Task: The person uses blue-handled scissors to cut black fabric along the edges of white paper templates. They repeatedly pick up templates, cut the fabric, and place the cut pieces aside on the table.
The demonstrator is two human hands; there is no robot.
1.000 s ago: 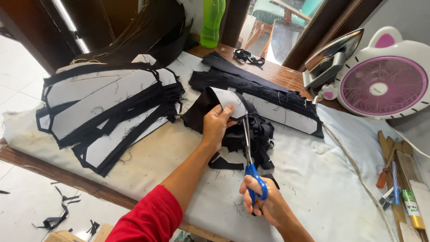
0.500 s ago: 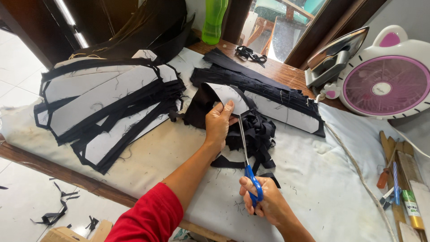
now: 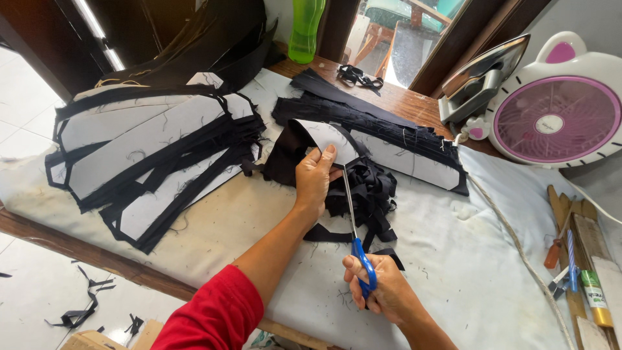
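head view: one camera, looking down at a cloth-covered table (image 3: 194,227)
left hand (image 3: 315,180): gripping a black fabric piece with white backing (image 3: 317,137) — fingers closed on its lower edge, holding it lifted off the cloth
right hand (image 3: 382,291): clenched through the blue handles of the scissors (image 3: 355,220), sitting at 5 o'clock from the left hand
scissors: blades pointing toward 12 o'clock, tips reaching the fabric piece just beside the left thumb; how far the blades are parted, cannot tell
black scraps (image 3: 369,194): lying heaped under the blades, just at 3 o'clock of the left hand
cut stack (image 3: 149,152): black-and-white pieces fanning out at 9 o'clock, well apart from both hands
second stack (image 3: 389,139): lying at 1 o'clock behind the held piece
iron (image 3: 483,81): sitting at 2 o'clock, next to a white and pink fan (image 3: 557,116)
green bottle (image 3: 304,32): standing at 12 o'clock on the far edge
sleeve (image 3: 207,317): red, covering the left upper arm — at 7 o'clock
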